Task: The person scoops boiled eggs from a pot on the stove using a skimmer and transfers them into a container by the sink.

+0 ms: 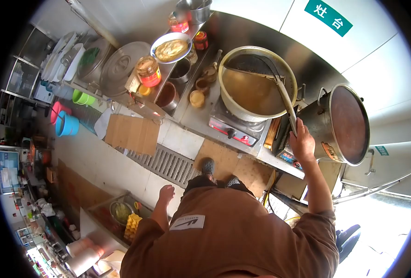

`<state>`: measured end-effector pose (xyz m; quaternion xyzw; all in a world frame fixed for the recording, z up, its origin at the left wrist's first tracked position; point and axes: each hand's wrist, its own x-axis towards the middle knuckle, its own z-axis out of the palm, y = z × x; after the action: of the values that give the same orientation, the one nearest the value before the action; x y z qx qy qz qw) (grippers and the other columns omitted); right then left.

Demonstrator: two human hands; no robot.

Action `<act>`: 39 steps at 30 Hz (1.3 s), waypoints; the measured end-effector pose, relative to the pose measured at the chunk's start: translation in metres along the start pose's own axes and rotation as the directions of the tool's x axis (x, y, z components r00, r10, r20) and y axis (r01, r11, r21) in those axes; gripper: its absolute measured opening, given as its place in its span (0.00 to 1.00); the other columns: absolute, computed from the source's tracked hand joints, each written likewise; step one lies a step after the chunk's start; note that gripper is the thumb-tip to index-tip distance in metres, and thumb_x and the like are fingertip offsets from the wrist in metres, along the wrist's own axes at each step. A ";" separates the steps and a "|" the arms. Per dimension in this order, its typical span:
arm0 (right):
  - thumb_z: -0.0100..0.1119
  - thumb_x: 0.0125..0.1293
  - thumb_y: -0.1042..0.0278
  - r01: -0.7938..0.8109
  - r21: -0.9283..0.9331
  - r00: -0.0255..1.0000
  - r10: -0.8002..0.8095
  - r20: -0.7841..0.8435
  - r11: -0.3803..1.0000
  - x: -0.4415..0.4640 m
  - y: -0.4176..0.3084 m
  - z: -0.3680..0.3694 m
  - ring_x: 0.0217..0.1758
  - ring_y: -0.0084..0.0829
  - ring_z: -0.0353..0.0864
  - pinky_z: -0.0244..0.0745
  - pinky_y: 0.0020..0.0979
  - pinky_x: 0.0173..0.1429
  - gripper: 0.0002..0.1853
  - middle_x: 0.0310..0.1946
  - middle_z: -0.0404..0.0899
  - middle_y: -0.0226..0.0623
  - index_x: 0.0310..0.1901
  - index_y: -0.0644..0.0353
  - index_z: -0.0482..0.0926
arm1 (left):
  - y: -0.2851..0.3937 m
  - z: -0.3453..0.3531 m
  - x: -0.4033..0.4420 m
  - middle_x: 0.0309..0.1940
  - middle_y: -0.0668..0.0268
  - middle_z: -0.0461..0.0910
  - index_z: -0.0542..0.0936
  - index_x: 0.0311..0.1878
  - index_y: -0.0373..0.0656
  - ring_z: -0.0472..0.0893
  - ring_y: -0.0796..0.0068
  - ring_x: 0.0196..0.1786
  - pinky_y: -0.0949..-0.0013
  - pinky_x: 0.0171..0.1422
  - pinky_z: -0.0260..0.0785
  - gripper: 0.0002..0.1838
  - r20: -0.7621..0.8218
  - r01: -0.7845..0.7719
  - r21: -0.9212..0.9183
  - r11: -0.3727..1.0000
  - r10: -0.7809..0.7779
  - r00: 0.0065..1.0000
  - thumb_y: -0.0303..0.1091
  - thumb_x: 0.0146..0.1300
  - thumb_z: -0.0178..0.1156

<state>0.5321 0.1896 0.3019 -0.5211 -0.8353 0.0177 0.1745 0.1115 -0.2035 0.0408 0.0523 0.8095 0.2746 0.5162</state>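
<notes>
My right hand (302,141) is wrapped around the long handle of a strainer (286,99). The strainer's dark mesh head (249,64) rests in a large pot (223,88) of brownish liquid, against the far side. That pot sits on a portable gas stove (233,129) with a knob on its front. Down by my left side, away from the counter, my left hand (167,192) hangs with its fingers loosely curled and nothing visible in them.
A tall steel pot (349,125) of reddish-brown content stands right of the stove. Left of it are a patterned bowl (172,47), a red-labelled jar (148,72) and small seasoning containers (197,98). A floor grate (164,162) and cardboard (131,134) lie on the floor.
</notes>
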 end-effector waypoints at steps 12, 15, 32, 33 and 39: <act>0.57 0.55 0.68 0.090 -0.013 0.996 -0.091 -0.003 0.996 0.034 0.037 -0.013 0.36 0.50 0.77 0.74 0.45 0.35 0.26 0.37 0.75 0.46 0.57 0.58 0.63 | -0.003 0.016 -0.011 0.47 0.58 0.76 0.70 0.55 0.36 0.79 0.68 0.36 0.65 0.35 0.72 0.23 0.038 -0.006 0.040 0.999 0.005 0.999 0.37 0.58 0.55; 0.57 0.55 0.68 0.120 0.002 0.993 -0.120 -0.013 0.993 0.040 0.044 -0.016 0.37 0.50 0.77 0.74 0.44 0.37 0.26 0.38 0.75 0.46 0.56 0.57 0.64 | -0.004 0.017 -0.015 0.48 0.58 0.76 0.70 0.55 0.35 0.79 0.68 0.37 0.65 0.35 0.72 0.23 0.040 -0.023 0.069 0.997 0.020 0.999 0.37 0.58 0.54; 0.55 0.56 0.68 0.187 -0.037 0.981 -0.185 0.054 0.982 0.058 0.053 -0.009 0.39 0.48 0.77 0.73 0.43 0.40 0.27 0.40 0.75 0.47 0.58 0.57 0.63 | -0.028 0.028 -0.034 0.38 0.56 0.79 0.73 0.51 0.32 0.78 0.71 0.28 0.69 0.26 0.70 0.22 -0.065 -0.053 0.012 0.998 0.054 0.996 0.36 0.56 0.53; 0.55 0.56 0.68 0.188 -0.036 0.981 -0.185 0.055 0.982 0.059 0.052 -0.010 0.39 0.48 0.77 0.73 0.43 0.40 0.27 0.40 0.75 0.47 0.58 0.57 0.63 | -0.029 0.027 -0.034 0.38 0.56 0.79 0.73 0.51 0.32 0.78 0.71 0.28 0.69 0.27 0.71 0.22 -0.059 -0.051 0.010 0.999 0.051 0.997 0.36 0.56 0.53; 0.55 0.56 0.69 0.197 -0.040 0.975 -0.191 0.116 0.980 0.070 0.049 -0.018 0.39 0.48 0.76 0.73 0.44 0.40 0.25 0.37 0.74 0.45 0.57 0.57 0.64 | -0.031 0.028 -0.037 0.39 0.56 0.78 0.73 0.51 0.33 0.78 0.70 0.29 0.69 0.27 0.71 0.22 -0.055 -0.060 0.013 0.998 0.061 0.997 0.36 0.55 0.53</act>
<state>0.5523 0.2703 0.3275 -0.4395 -0.8909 0.0081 0.1148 0.1593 -0.2321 0.0462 0.0721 0.8231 0.2866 0.4850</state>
